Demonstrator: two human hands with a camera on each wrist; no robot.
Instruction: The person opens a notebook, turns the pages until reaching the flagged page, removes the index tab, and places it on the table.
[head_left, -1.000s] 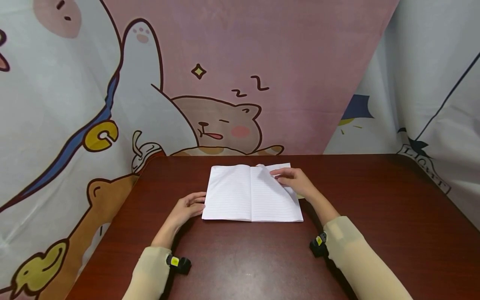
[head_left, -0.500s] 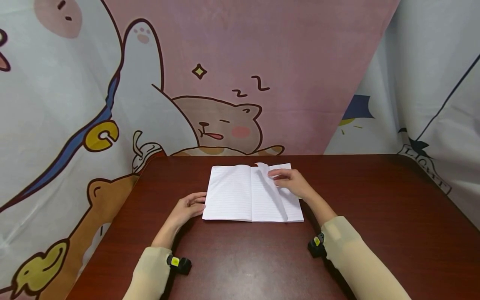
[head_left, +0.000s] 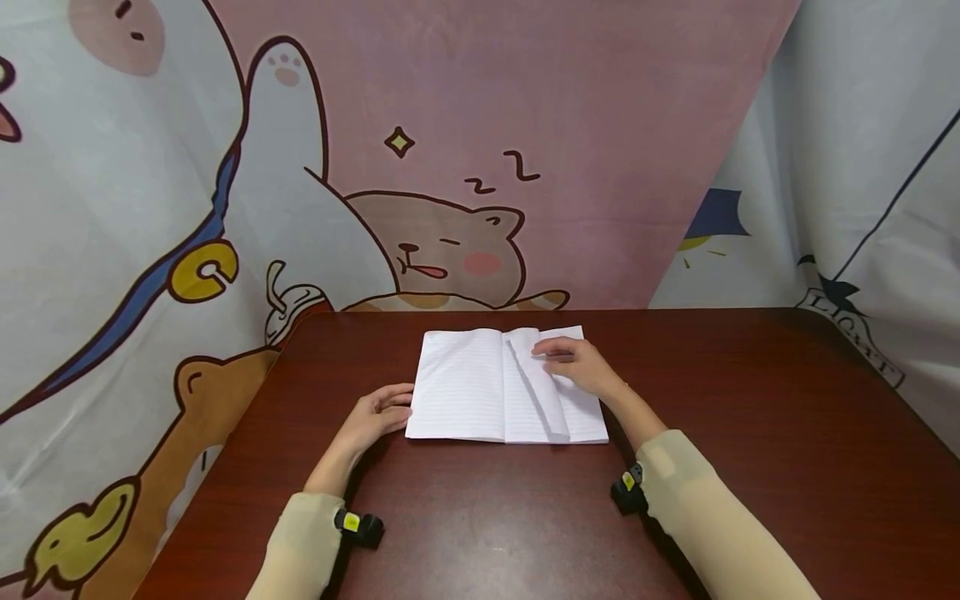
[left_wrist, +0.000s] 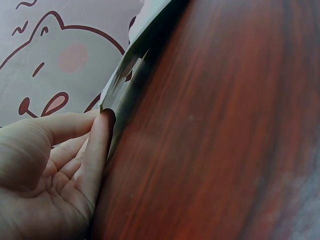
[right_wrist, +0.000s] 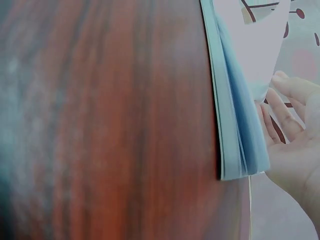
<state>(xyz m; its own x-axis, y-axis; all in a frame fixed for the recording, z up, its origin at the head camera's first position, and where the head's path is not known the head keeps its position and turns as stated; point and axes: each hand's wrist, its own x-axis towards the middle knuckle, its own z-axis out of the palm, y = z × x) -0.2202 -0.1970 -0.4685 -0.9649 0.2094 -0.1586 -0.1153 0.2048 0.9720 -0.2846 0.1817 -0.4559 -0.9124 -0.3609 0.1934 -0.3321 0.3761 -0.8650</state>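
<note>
An open notebook (head_left: pixel 461 387) with white lined pages lies on the dark reddish-brown table. My left hand (head_left: pixel 375 417) is at its left edge; in the left wrist view the thumb and a finger of that hand (left_wrist: pixel 55 170) pinch the notebook's edge (left_wrist: pixel 116 85). Over the right half stands a curled page (head_left: pixel 538 387), bent toward the spine. My right hand (head_left: pixel 581 364) touches this page with extended fingers. In the right wrist view, its thumb stands apart from the page (right_wrist: pixel 255 55), and some fingertips are hidden behind the paper.
Table surface (head_left: pixel 480 517) extends around the notebook. Behind it hangs a pink and white cloth (head_left: pixel 600 150) printed with cartoon animals. Each wrist wears a small black camera, one on the left (head_left: pixel 360 529) and one on the right (head_left: pixel 628 492).
My right hand has shifted slightly left, and the page has curled further from the right side toward the spine. The left hand has stayed in place.
</note>
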